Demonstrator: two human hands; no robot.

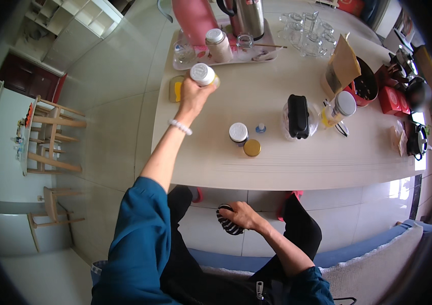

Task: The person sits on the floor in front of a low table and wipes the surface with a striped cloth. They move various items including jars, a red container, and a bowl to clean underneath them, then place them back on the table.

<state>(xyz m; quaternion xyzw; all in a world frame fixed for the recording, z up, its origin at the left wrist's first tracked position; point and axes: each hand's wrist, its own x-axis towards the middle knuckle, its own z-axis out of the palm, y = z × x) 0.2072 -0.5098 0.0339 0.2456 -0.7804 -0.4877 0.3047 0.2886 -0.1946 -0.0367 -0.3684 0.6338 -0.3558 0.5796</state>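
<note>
My left hand (194,98), its wrist in a beaded bracelet, reaches to the table's far left and is closed around a white-capped bottle (202,74). Beside it lies a small yellow-topped packet (177,91). Behind stands another white-capped jar (218,46), on a tray (272,55). Low over my lap, my right hand (244,215) is closed on a bunched black-and-white striped cloth (231,226). Nearer on the table stand a white-lidded dark jar (238,132), a gold-lidded jar (252,148) and a small blue-based bottle (260,128).
A pink jug (194,20) and a steel thermos (249,20) stand at the back. Glass mugs (310,35) cluster behind a paper bag (342,66). A black case (298,117) and a white-lidded jar (344,104) sit right of centre. A blue-edged sofa (368,254) is below.
</note>
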